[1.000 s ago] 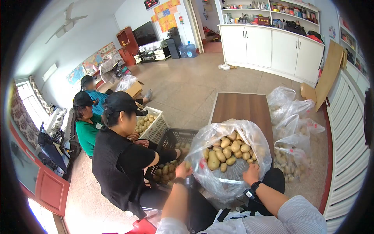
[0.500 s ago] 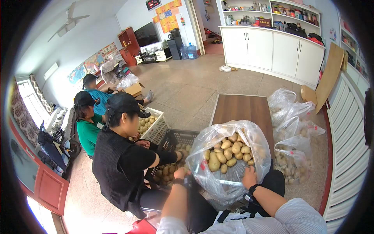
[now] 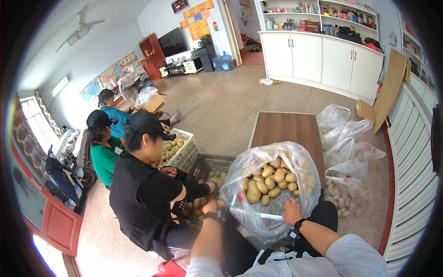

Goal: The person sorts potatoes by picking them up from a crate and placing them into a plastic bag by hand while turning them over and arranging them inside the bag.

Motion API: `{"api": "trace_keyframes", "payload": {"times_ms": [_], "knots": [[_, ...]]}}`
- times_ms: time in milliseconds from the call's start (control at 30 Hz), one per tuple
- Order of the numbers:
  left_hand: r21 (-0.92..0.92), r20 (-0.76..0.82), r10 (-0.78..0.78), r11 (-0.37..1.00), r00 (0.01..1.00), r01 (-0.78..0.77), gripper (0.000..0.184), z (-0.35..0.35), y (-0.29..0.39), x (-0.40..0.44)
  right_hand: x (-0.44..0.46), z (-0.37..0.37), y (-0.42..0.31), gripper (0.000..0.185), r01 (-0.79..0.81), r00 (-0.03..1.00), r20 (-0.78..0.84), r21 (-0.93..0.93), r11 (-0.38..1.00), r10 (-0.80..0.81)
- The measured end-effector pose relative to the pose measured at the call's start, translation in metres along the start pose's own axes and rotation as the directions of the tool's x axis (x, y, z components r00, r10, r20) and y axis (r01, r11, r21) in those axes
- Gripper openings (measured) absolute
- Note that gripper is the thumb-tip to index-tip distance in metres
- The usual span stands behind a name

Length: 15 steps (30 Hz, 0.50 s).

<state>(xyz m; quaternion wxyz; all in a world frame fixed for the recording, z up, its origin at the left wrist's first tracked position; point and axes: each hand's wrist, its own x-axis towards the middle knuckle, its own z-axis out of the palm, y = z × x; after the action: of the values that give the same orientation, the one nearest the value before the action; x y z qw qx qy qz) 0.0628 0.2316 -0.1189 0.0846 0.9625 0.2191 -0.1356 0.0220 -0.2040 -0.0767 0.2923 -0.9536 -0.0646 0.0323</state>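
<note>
My left hand [image 3: 211,207] reaches down over the near right side of a dark plastic crate [image 3: 217,160] of potatoes [image 3: 197,202]. Its fingers are too small and blurred to make out against the potatoes. At the near side of a large clear plastic bag [image 3: 240,184], my right hand [image 3: 291,212] has its fingers curled on the film. Inside the bag, several yellow-brown potatoes [image 3: 270,181] are heaped toward the far side. The bag's mouth stands wide, facing me.
A brown wooden table [image 3: 286,129] extends beyond the bag. Filled plastic bags [image 3: 346,184] stand on the floor at right. A person in black [image 3: 147,194] sits close on my left, one arm in the dark crate. Behind it is a white crate [image 3: 187,154] of potatoes; two more people sit farther back.
My right hand has shifted slightly left along the bag's near side. My left hand has moved only slightly over the crate. The neighbour's forearm in the crate has shifted a little.
</note>
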Motion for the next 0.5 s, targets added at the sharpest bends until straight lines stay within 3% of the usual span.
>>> {"api": "trace_keyframes", "payload": {"times_ms": [100,200,300,333,367,400,433,500], "knots": [[0.055,0.115,-0.106,0.993,0.988,0.100,0.038,-0.022,0.015,-0.015,-0.002,-0.003,-0.003,0.048,0.011,1.000,0.018,-0.025,1.000,-0.011],[-0.059,-0.032,-0.090,0.994,0.995,0.088,0.035,-0.016,0.016,-0.019,0.000,0.003,-0.002,0.040,0.028,0.999,0.028,-0.124,0.992,-0.024],[-0.358,-0.072,-0.154,0.926,0.985,0.119,0.027,-0.020,0.028,-0.021,0.002,0.008,0.004,0.048,0.087,0.996,0.015,-0.185,0.979,-0.085],[-0.695,-0.006,-0.247,0.698,0.969,0.173,0.024,-0.023,0.035,-0.028,0.002,0.008,0.003,0.048,0.088,0.996,0.015,-0.185,0.979,-0.087],[-0.940,0.106,-0.316,0.277,0.943,0.198,0.021,-0.030,0.044,-0.036,0.002,0.007,0.003,0.047,0.093,0.996,0.009,-0.176,0.980,-0.093],[-0.980,0.200,-0.350,-0.070,0.915,0.188,0.019,-0.036,0.052,-0.046,0.002,0.006,0.002,0.046,0.099,0.995,0.004,-0.166,0.981,-0.100],[-0.957,0.254,-0.337,-0.221,0.907,0.186,0.016,-0.038,0.054,-0.048,0.002,0.002,-0.001,0.046,0.101,0.995,0.005,-0.167,0.981,-0.101],[-0.942,0.255,-0.266,-0.285,0.930,0.177,0.016,-0.027,0.048,-0.044,0.003,-0.006,-0.008,0.037,0.043,0.997,0.068,-0.068,0.997,-0.039]]}}
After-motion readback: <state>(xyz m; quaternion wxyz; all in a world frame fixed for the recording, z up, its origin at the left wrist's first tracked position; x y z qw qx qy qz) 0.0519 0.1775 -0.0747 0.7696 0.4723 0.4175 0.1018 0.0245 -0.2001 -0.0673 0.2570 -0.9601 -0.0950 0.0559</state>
